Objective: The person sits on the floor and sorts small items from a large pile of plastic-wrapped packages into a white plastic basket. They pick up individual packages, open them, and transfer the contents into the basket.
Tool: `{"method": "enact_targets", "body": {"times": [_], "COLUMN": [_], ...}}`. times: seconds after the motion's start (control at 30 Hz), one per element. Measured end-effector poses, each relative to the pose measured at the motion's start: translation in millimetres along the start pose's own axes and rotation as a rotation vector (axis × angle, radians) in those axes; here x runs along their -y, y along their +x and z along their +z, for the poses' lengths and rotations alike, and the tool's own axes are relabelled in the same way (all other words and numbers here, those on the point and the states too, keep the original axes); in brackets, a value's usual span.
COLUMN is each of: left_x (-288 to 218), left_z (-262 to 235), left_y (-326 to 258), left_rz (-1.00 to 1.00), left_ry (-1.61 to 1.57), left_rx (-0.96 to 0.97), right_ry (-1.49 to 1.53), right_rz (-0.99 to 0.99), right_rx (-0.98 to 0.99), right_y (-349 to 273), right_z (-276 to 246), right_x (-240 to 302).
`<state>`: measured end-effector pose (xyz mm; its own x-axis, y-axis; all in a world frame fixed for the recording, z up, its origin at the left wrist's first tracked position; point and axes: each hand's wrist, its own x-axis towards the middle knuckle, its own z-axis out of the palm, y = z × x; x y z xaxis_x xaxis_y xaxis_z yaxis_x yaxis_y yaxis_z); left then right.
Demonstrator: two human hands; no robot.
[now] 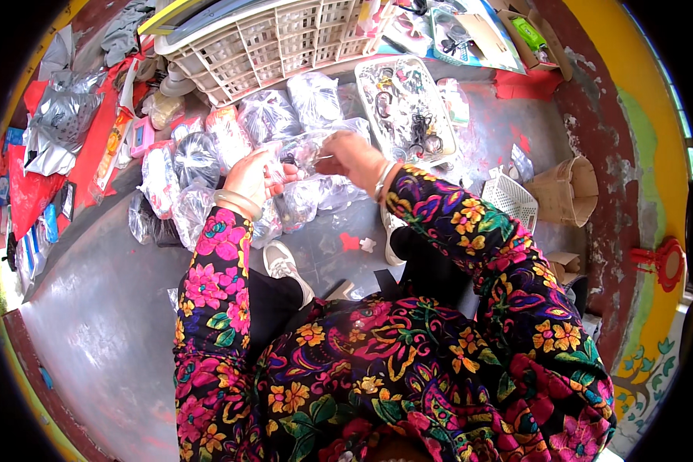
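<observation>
In front of me, a clear plastic bag with small dark items inside lies between my two hands. My left hand is closed on the near left edge of this bag, fingers pointing right. Over its right side, my right hand bends down with curled fingers; what the fingertips hold is hidden. Filled clear bags surround the hands: one with dark contents beyond, a paler one beside that, and another just nearer. To the right stands a white tray of small mixed pieces, black loops among them.
A large cream plastic crate stands at the far side. Several more filled bags are heaped at left. On the right are a small white basket and a brown carton bucket. My shoe is close to the bags.
</observation>
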<state>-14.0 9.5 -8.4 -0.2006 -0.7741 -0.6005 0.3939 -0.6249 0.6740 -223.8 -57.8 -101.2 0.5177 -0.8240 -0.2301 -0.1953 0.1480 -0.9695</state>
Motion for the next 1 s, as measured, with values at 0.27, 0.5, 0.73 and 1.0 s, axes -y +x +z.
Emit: {"method": "enact_targets", "body": {"times": [0.27, 0.5, 0.73, 1.0], "left_x": [1.5, 0.8, 0.2, 1.7], "left_z": [-10.6, -5.2, -6.1, -5.4], "left_y": [-4.2, -2.3, -3.4, -3.1], "left_rz": [0.006, 0.014, 0.010, 0.012], "left_ry": [-0.013, 0.004, -0.001, 0.021], "left_rx": [-0.056, -0.043, -0.052, -0.024], "right_ry": [-1.226, -0.794, -1.081, -1.264], "right_rz": [-0.340, 0.074, -0.349, 0.020], "right_rx": [0.208, -0.148, -0.108, 0.604], "right_y": [-5.7, -2.9, -5.5, -0.5], "right_z": [23.9, 27.4, 40.9, 46.8], "right_x": [31.3, 36.3, 42.3, 31.2]}}
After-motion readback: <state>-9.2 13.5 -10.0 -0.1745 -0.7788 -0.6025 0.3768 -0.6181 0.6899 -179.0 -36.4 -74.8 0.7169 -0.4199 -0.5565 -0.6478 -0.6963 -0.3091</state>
